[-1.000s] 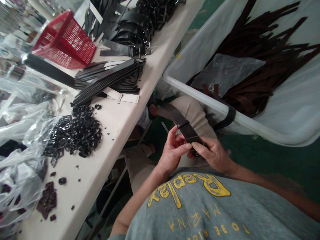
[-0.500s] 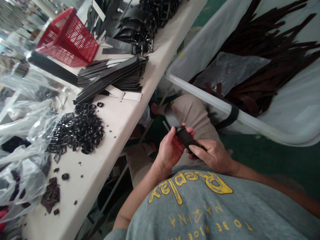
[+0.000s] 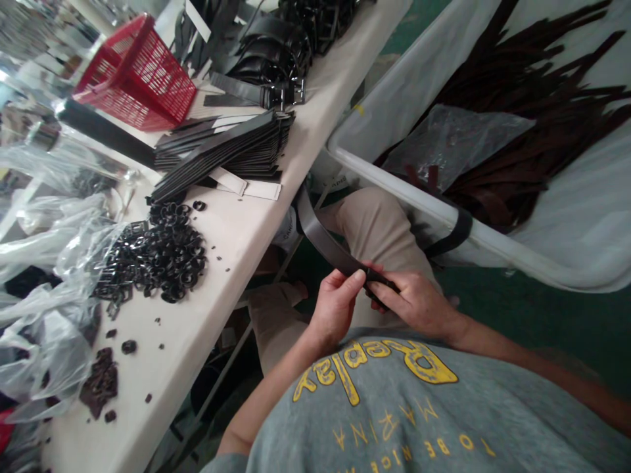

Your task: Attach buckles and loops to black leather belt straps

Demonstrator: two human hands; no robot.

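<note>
A dark leather belt (image 3: 325, 244) runs from beside the table edge down over my lap, curving into both hands. My left hand (image 3: 339, 299) pinches it between thumb and fingers. Close against it, my right hand (image 3: 411, 299) is closed round the belt's end, most of which its fingers hide. On the white table to the left lie a fanned stack of black straps (image 3: 221, 154) and a heap of small black belt loops and buckles (image 3: 162, 253). Farther back are black belts with buckles (image 3: 269, 62).
A red plastic basket (image 3: 142, 79) stands on the table (image 3: 236, 263). Clear plastic bags (image 3: 44, 328) lie along its left side. At the right, a white bin (image 3: 394, 184) holds many brown straps (image 3: 532, 144) and a plastic sheet (image 3: 458, 141).
The belt's loose length has swung up and left toward the table edge. My left hand has shifted slightly down and right along the belt, nearer my right hand.
</note>
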